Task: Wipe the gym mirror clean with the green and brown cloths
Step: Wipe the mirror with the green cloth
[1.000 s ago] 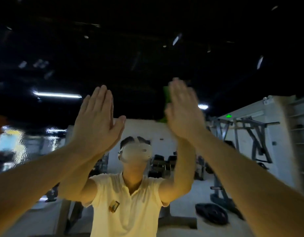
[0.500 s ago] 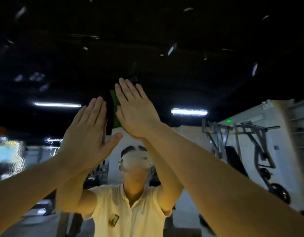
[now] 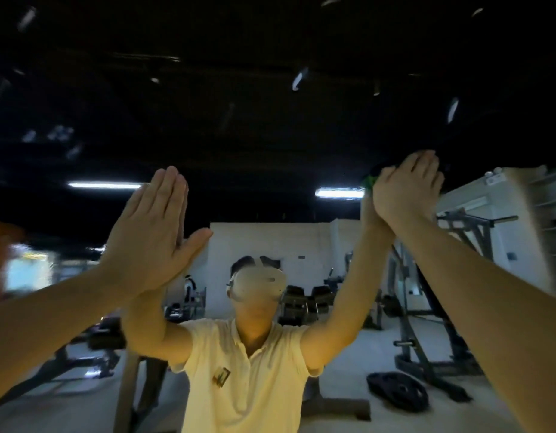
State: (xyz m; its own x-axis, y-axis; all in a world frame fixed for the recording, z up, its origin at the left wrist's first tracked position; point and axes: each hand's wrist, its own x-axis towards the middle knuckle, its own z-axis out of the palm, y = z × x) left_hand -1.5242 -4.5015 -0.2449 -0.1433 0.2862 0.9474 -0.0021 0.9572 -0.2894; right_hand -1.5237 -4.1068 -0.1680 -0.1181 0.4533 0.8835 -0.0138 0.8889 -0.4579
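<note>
The gym mirror fills the view and reflects a person in a pale yellow shirt with both arms raised. My right hand lies flat against the glass at the upper right, pressing the green cloth; only a small green sliver shows past my thumb side. At the left, my left hand is also flat on the glass, fingers together and thumb out. Its palm hides whatever is under it, and no brown cloth is visible.
Pale streaks and smudges dot the upper glass. The reflection shows a weight rack at the right, a weight plate on the floor, benches at the left and ceiling light strips.
My right hand swept the green cloth from the mirror's middle-left out to the right. My left hand stayed in about the same place on the glass.
</note>
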